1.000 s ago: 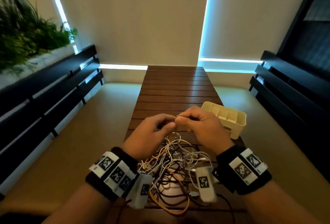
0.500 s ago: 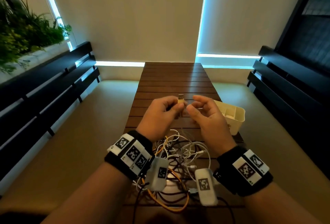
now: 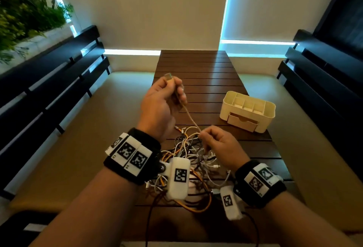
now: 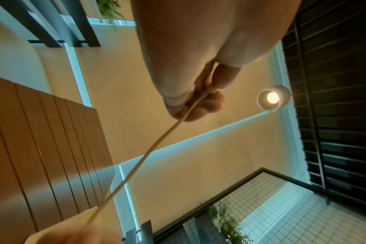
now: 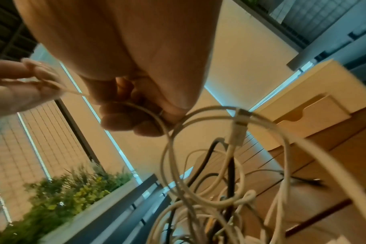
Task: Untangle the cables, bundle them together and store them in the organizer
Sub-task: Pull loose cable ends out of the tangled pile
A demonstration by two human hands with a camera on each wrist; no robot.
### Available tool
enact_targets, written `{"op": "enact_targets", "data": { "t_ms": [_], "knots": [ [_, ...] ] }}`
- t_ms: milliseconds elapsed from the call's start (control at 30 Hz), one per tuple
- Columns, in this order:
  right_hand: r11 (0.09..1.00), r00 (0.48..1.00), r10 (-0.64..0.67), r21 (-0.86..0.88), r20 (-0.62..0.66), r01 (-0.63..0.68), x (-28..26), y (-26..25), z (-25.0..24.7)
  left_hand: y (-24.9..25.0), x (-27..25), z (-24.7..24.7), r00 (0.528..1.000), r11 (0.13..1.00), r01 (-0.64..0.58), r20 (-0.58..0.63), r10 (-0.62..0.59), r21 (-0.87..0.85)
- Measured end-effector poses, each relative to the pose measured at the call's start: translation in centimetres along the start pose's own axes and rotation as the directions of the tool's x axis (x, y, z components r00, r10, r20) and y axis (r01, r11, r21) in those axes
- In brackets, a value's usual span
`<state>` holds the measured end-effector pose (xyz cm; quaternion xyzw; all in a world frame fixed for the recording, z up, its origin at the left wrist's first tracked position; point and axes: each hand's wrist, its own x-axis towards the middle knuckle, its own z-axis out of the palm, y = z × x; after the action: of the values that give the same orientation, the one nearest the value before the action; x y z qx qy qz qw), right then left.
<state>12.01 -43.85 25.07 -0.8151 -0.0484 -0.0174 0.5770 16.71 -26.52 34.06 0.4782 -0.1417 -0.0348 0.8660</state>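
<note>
One pale cable is being drawn out of the tangle; this is the untangle step, nothing bundled or stored yet.

- Left hand is raised above and beyond the tangle, fingers curled tight round the cable's plug end, which pokes out the top of the fist. Left wrist view confirms it: the cable runs taut out of the closed fingers.
- Right hand sits at the tangle's top edge, thumb and fingers pinching the same cable where it leaves the pile. Right wrist view shows white loops and a dark lead hanging just below that grip.
- The tangle lies on the slatted table, between the two wrists: white, orange and dark leads all crossed.
- Organizer stands beyond and to the right of the tangle, apart from it, compartments open, drawer closed.

Next, as I read it: feed the cable through the right-hand pinch while the left pulls away from the tangle. Watch for a snagged loop lifting the whole pile. I can't tell where its far end runs.
</note>
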Motion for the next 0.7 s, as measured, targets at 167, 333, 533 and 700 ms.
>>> {"op": "enact_targets", "data": {
  "t_ms": [167,333,533,700],
  "knots": [
    [0.997,0.997,0.030,-0.067,-0.069,-0.035,0.1,0.7,-1.1,-0.7,-0.4,-2.0,0.996,0.973,0.001,-0.085,0.019,0.229],
    [0.987,0.977,-0.136,-0.103,-0.164,0.120,0.7,-2.5,-2.2,-3.6,-2.0,-2.4,0.998,0.775,-0.020,0.063,-0.026,0.632],
    [0.966,0.951,-0.258,-0.059,-0.172,0.252,0.9,-5.0,-2.0,-3.9,-2.7,-0.9,0.956,0.624,-0.068,0.231,-0.184,0.779],
    [0.977,0.974,-0.169,0.106,-0.150,0.186,0.6,-3.8,-2.0,-1.5,-1.5,-0.6,0.980,0.650,-0.146,0.200,-0.009,0.746]
  ]
}}
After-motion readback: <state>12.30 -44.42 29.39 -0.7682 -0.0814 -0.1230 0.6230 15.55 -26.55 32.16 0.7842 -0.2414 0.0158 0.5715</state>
